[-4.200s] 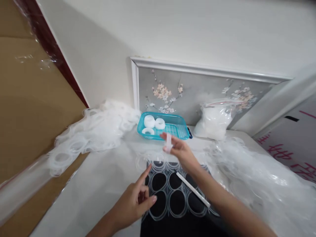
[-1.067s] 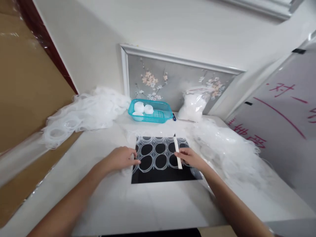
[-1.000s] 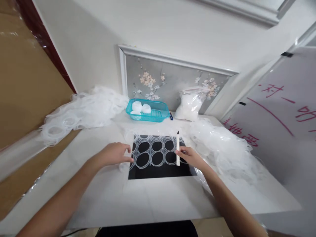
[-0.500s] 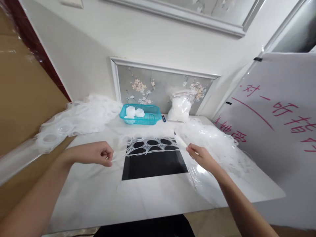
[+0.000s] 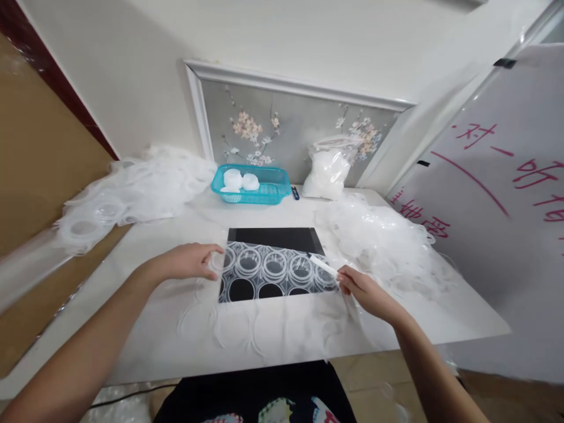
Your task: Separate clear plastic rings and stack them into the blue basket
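Observation:
A clear plastic sheet of joined rings [image 5: 275,264] lies over the front part of a black rectangular panel [image 5: 273,237] and spreads past its near edge onto the white table. At the sheet's left end is my left hand [image 5: 194,261], thumb and forefinger apart around a ring's edge and touching it. My right hand [image 5: 361,288] is closed on a slim white pen-like tool [image 5: 324,265] with a dark tip, which points left over the sheet's right end. Exactly what kind of tool it is, I cannot tell.
Heaps of clear ring sheets lie left [image 5: 145,188] and right [image 5: 383,241]. At the back stand a turquoise basket [image 5: 282,191] with white round pieces and a filled clear bag [image 5: 328,170]. Beside the basket lies a small dark blue object [image 5: 295,193]. A whiteboard [image 5: 484,252] stands right.
The ring sheet has come toward me, from the panel's far part to its near part. My left hand has loosened from a closed pinch and shifted right; the right hand still holds the tool.

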`<move>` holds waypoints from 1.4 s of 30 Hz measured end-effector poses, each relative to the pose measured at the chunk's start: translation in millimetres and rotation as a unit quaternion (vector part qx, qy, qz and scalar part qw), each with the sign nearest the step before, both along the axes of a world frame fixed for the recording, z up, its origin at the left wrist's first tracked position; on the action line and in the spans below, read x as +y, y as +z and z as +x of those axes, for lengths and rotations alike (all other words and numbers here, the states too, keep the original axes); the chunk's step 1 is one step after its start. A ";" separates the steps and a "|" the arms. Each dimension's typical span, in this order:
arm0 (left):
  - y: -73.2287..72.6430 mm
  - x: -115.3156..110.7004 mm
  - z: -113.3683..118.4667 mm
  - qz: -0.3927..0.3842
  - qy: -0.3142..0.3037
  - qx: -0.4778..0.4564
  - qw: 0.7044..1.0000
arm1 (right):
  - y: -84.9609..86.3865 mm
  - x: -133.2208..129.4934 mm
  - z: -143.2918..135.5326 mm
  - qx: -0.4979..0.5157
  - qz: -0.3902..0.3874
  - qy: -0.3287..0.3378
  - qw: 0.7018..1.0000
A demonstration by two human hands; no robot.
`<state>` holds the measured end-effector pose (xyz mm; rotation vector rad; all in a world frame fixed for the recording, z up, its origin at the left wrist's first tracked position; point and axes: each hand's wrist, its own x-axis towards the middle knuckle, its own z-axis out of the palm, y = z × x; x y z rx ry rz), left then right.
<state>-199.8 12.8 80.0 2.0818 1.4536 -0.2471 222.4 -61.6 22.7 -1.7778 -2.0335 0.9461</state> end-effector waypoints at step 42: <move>25.9 133.8 -26.9 0.244 0.117 -0.161 0.949 | 3.8 214.9 -45.9 -0.145 0.254 -0.078 0.953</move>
